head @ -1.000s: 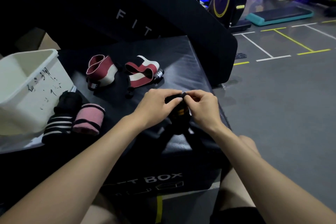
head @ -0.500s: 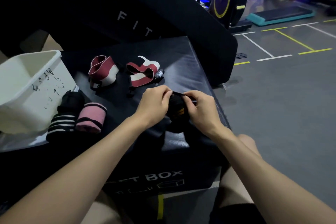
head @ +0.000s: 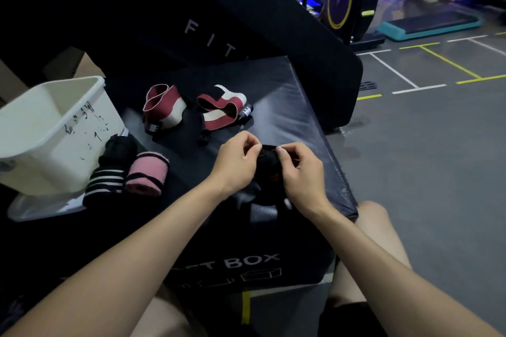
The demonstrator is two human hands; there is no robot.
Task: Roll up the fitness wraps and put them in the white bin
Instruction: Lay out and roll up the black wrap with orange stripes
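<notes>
Head view: a person sits at a black padded box (head: 287, 107) marked "BOX" on its front face, both forearms reaching over its near edge.
Left hand (head: 236, 160): fingers curled, fingertips pinching the top left of a black wrap (head: 269, 169).
Right hand (head: 302, 172): fingers curled round the right side of the same wrap, thumb and forefinger pinching its top edge.
Black wrap: held between both hands just above the box top, near the right edge; a small orange mark shows on it; how tightly it is rolled cannot be told.
White bin (head: 49, 128): at the left edge of the box, tilted, dark scribbles on its side; it rests on a pale lid (head: 32, 209).
Rolled wraps: a black one (head: 120, 146), a black-and-white striped one (head: 105, 182) and a pink one (head: 147, 174) lie together just beside the bin, on its right.
Loose wraps: two red-and-white ones (head: 164, 108) (head: 221, 109) lie unrolled side by side towards the far edge, beyond the hands.
Background: a black pad (head: 246, 16) lettered "FIT" leans behind the box; grey floor (head: 424, 159) with white and yellow lines on the right.
</notes>
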